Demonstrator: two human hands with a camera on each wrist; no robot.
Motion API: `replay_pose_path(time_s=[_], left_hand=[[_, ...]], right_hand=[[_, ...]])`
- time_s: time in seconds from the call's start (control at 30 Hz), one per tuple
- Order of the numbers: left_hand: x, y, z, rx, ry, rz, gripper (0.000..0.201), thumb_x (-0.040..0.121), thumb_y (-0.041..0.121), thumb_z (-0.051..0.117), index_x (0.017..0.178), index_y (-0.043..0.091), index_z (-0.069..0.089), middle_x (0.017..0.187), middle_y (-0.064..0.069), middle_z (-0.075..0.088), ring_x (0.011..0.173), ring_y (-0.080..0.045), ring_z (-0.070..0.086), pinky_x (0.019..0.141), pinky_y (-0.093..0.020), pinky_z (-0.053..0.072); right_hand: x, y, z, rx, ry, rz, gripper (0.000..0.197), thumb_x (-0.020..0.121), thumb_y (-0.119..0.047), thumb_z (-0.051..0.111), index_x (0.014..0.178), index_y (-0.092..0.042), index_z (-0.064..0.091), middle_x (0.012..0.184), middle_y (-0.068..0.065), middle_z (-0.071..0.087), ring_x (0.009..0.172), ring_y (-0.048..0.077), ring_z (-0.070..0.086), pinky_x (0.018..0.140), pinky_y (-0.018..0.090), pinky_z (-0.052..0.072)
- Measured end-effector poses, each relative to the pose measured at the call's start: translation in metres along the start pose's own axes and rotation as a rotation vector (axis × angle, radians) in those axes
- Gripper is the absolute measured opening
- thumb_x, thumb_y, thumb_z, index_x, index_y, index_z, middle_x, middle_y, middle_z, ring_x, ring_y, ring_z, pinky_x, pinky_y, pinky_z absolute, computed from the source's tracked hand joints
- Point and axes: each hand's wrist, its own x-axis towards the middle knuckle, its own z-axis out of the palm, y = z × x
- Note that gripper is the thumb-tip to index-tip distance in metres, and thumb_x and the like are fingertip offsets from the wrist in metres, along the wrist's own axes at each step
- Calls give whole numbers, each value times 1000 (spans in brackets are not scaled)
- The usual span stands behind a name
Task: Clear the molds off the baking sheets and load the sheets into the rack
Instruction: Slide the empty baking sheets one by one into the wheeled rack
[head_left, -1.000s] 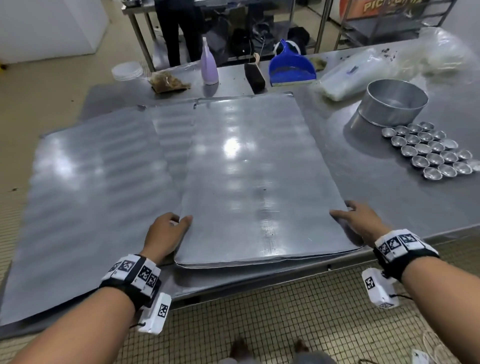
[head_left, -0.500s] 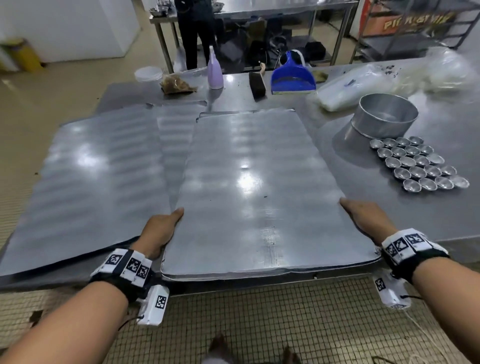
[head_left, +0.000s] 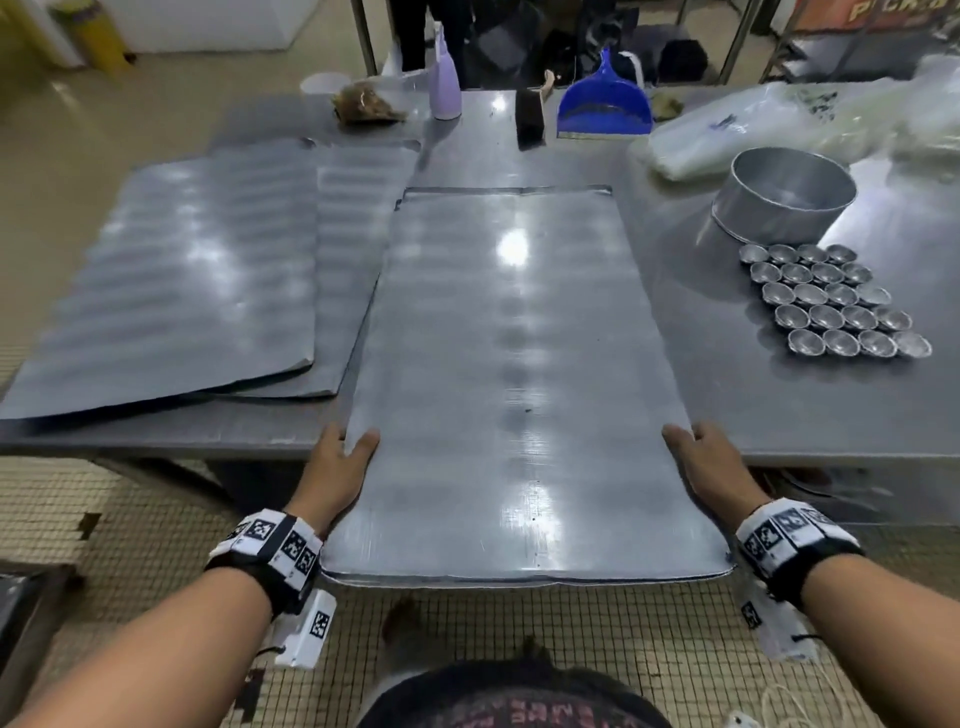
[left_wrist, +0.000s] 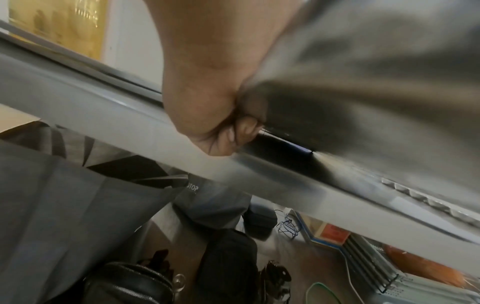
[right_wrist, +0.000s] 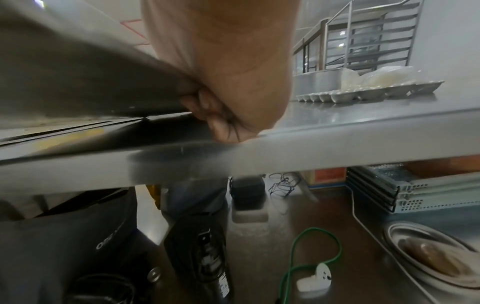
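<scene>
A large bare metal baking sheet (head_left: 514, 374) juts out over the near edge of the steel table (head_left: 779, 415). My left hand (head_left: 340, 467) grips its left edge, thumb on top, fingers curled under the sheet (left_wrist: 363, 72). My right hand (head_left: 698, 462) grips the right edge in the same way, its fingers (right_wrist: 221, 123) curled beneath the sheet (right_wrist: 78, 78). Two more bare sheets (head_left: 176, 280) lie overlapped on the left of the table. Several small round metal molds (head_left: 831, 306) stand in rows on the table's right side.
A round metal pan (head_left: 784, 197) sits behind the molds, with plastic bags (head_left: 753, 130) beyond it. At the far edge stand a lilac bottle (head_left: 445, 88), a brush (head_left: 530, 119) and a blue dustpan (head_left: 605, 104). A tall tray rack (right_wrist: 369, 37) stands to the right. Bags and cables lie under the table.
Both hands have pulled the sheet toward me, off the neighbouring sheets, until its near part overhangs the table edge. I have stepped back from the table.
</scene>
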Motion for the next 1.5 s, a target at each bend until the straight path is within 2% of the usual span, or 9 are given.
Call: replay_pose_path(time_s=[0.17,0.3,0.4,0.57,0.73,0.9,1.07,1.33,1.5], left_hand=[[-16,5,3,-5,73,66,33,90,41,70,103,11,62,96,-2,72,88,-15,68,75,-33,53],[-29,20,2,-11,79,100,21,91,33,70,92,14,61,86,1,69,74,-5,64,56,-13,45],[-35,28,1,-27,104,134,15,92,28,70,86,21,58,83,8,66,72,1,60,52,-4,41],[-35,50,-22,-49,217,188,28,89,33,72,104,14,59,84,13,64,76,0,62,55,-12,44],[-30,76,-86,-13,403,256,26,85,41,76,93,19,64,81,13,65,76,-7,65,66,-26,50],[-51,95,-166,20,571,301,20,88,35,74,79,26,59,75,17,60,67,7,55,50,-5,38],[-97,91,-253,-13,760,300,30,87,32,76,90,5,64,72,6,64,62,-1,54,47,-10,38],[-215,61,-358,-74,1087,148,27,88,29,75,97,7,62,81,5,66,67,-3,58,54,-16,45],[-303,21,-384,-112,1292,11,32,83,37,79,92,11,62,91,-5,72,83,-23,70,72,-37,58]], right_hand=[[1,19,-1,85,16,-60,52,88,-55,66,108,-7,61,100,8,68,89,24,64,75,34,52],[-6,12,-12,184,19,-104,32,89,-40,71,93,-10,65,82,5,71,69,18,62,59,26,49],[-14,3,-18,235,38,-156,34,90,-38,70,92,-6,58,79,-3,63,70,12,56,68,28,45],[-15,-41,-31,265,71,-284,18,93,-25,68,94,-11,58,80,-10,61,71,0,55,56,1,39],[5,-114,-24,397,0,-385,24,86,-32,75,93,-9,70,85,2,74,71,11,66,70,27,50],[27,-195,11,475,-103,-466,59,72,-58,81,106,-13,67,101,7,74,93,23,71,86,44,57],[-8,-289,57,503,-247,-625,36,80,-42,78,94,-11,68,81,4,70,69,15,60,70,32,49],[-93,-419,148,491,-581,-897,19,91,-20,71,99,-6,62,76,-4,64,59,0,60,48,8,43],[-168,-469,203,459,-856,-991,30,94,-15,66,110,10,63,90,20,71,81,25,71,58,40,49]])
